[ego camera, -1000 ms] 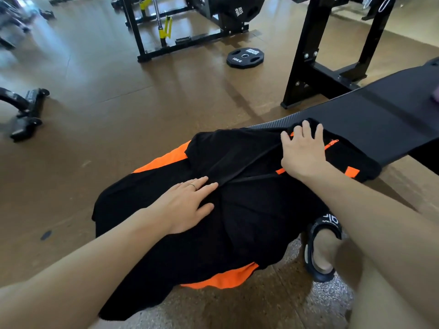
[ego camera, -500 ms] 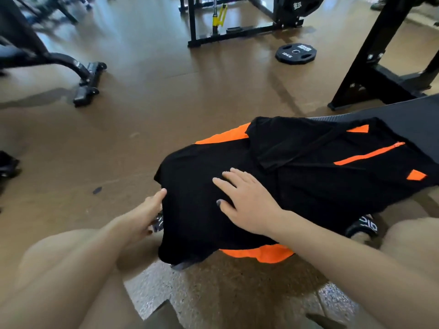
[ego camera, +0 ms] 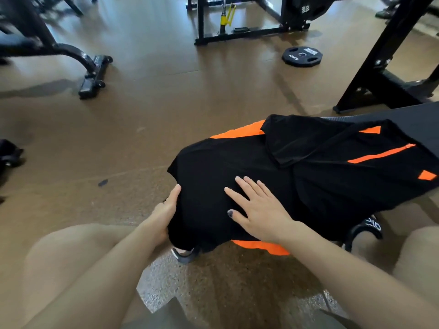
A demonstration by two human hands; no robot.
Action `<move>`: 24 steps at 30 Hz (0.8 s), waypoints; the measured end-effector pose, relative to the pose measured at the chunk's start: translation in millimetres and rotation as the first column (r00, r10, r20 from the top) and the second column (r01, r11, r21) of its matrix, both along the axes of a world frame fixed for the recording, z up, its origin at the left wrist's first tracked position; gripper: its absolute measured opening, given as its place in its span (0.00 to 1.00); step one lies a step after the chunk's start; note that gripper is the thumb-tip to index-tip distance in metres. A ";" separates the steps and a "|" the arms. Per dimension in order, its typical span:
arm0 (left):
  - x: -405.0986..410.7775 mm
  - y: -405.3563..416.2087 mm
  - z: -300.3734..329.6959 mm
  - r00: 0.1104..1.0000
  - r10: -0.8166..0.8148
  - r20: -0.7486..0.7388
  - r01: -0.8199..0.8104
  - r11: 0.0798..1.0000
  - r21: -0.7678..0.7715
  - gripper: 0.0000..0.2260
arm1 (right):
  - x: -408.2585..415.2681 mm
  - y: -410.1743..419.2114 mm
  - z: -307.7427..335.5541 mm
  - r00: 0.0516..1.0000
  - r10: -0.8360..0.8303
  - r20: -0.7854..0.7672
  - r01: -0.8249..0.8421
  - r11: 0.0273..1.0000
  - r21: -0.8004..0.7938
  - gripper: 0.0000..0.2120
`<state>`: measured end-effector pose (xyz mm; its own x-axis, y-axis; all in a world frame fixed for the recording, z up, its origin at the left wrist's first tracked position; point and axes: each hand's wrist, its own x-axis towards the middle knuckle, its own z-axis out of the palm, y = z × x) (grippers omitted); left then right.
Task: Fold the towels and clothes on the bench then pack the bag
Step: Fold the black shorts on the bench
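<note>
Where the dark padded bench (ego camera: 420,124) runs out toward the person's knees, a black, matte, soft-knit sports garment with bright orange panels and an orange zip line (ego camera: 308,172) lies draped over its end, one part folded back on itself into a flap with a straight edge, its near hem hanging loose off the bench toward the floor; the cloth looks smooth and thin, with shallow creases. The right hand (ego camera: 259,210) lies flat on the black fabric, palm down, fingers straight and slightly spread, thumb out to the side with a dark-painted nail; the left hand (ego camera: 164,214) grips the garment's left edge, thumb up on top of the cloth and the other fingers hidden underneath, so how they curl I cannot tell. Below the hem show a grey shoe (ego camera: 181,254) and a black slide sandal with white lettering (ego camera: 367,227). Beyond lies a brown, speckled rubber gym floor (ego camera: 154,138); on it rest a round black weight plate with grip holes (ego camera: 302,56) and a black steel rack frame (ego camera: 249,35), glossy and angular.
</note>
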<state>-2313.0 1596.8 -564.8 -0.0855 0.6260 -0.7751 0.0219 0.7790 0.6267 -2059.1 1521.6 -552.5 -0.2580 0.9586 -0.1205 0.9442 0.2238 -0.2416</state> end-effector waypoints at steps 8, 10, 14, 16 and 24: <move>35.0 0.1 94.0 0.986 -0.169 0.010 0.158 0.942 0.296 0.12 | -45.6 -34.8 44.1 0.929 -0.125 -0.347 0.202 0.960 0.194 0.22; 57.9 -5.5 116.0 0.961 -0.276 0.020 0.250 0.896 0.367 0.11 | -63.2 -49.2 60.0 0.809 -0.263 -0.525 0.308 0.951 -0.002 0.20; 110.3 -11.4 140.3 0.921 -0.390 -0.015 0.359 0.830 0.426 0.07 | -71.8 -53.7 67.2 0.511 -0.481 -0.712 0.509 0.837 -0.200 0.25; 133.8 -12.5 143.7 0.905 -0.426 -0.024 0.394 0.812 0.431 0.06 | -66.9 -47.2 65.8 0.396 -0.530 -0.750 0.585 0.775 -0.239 0.28; 200.4 -7.5 149.3 0.906 -0.423 -0.027 0.382 0.787 0.484 0.03 | 2.6 -36.6 72.9 0.048 -0.575 -0.816 0.706 0.597 -0.380 0.04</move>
<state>-2112.6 1589.3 -415.5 0.3041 0.8767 -0.3727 0.2027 0.3227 0.9245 -2056.4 1485.0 -479.6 0.5797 0.7885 -0.2056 0.0328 -0.2746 -0.9610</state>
